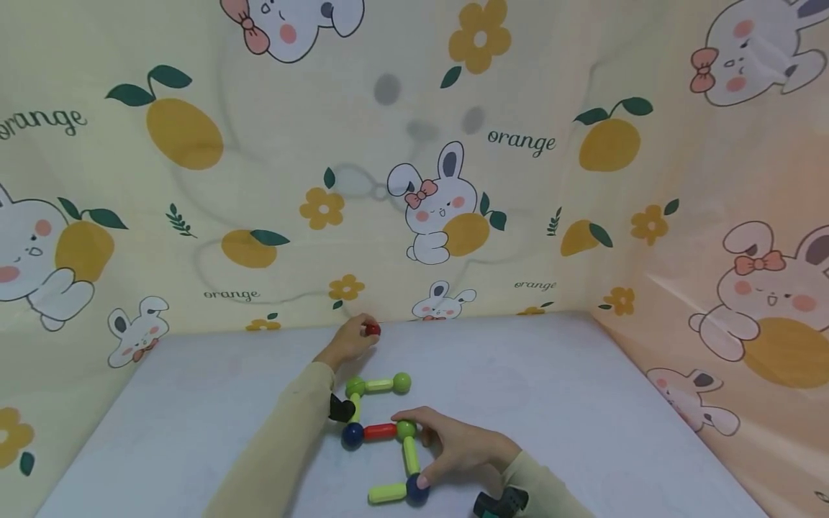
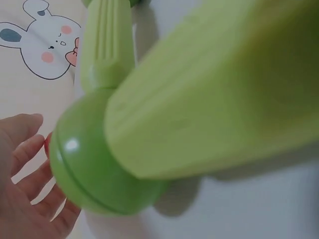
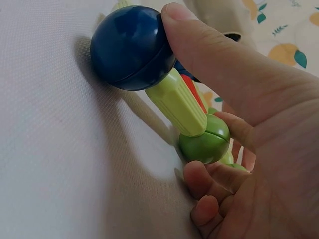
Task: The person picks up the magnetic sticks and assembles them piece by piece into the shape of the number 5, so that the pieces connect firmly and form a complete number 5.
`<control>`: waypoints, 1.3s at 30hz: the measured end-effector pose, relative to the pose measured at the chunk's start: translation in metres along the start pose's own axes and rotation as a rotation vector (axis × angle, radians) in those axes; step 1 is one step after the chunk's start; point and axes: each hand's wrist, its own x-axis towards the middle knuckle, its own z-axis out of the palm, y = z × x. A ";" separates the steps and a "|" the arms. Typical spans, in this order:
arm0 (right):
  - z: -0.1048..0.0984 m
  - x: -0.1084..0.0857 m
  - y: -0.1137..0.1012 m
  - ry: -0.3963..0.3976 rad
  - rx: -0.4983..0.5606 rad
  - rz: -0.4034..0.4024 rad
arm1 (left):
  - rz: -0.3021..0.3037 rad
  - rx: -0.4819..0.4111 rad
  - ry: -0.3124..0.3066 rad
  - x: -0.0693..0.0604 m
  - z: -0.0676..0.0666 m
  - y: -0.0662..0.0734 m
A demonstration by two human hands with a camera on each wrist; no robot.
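A zigzag chain of toy building rods and balls lies on the white table. It has a blue ball (image 1: pixel 352 435), a red rod (image 1: pixel 379 432), a green ball (image 1: pixel 406 430), light-green rods (image 1: pixel 387 493) and a nearer blue ball (image 1: pixel 417 488). My right hand (image 1: pixel 463 442) spans and grips its near part. The thumb presses the nearer blue ball (image 3: pixel 132 47), while fingers lie by the green ball (image 3: pixel 204 139). At the table's back edge my left hand (image 1: pixel 350 341) curls its fingers about a red ball (image 1: pixel 372 329). In the left wrist view a large green ball (image 2: pixel 99 159) mostly hides that red ball.
A patterned cloth wall (image 1: pixel 363 252) with rabbits and oranges rises behind the white table (image 1: pixel 550 403) and along its sides. The chain's far end, a green ball (image 1: pixel 402 382) on a rod, points right. My left forearm (image 1: pixel 278 439) passes beside the chain.
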 end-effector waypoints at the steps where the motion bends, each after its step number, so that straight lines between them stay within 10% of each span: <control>1: 0.000 0.000 0.000 -0.001 0.005 0.005 | 0.003 0.000 -0.002 0.000 0.000 0.000; 11: 0.000 0.000 0.000 -0.003 0.000 -0.013 | 0.086 0.087 -0.108 -0.005 0.002 0.008; 22: 0.000 0.002 0.003 -0.004 -0.007 -0.043 | 0.018 0.161 -0.240 -0.017 0.002 0.013; 39: 0.000 0.002 0.002 0.008 -0.003 -0.014 | 0.106 0.136 -0.188 -0.038 -0.018 0.016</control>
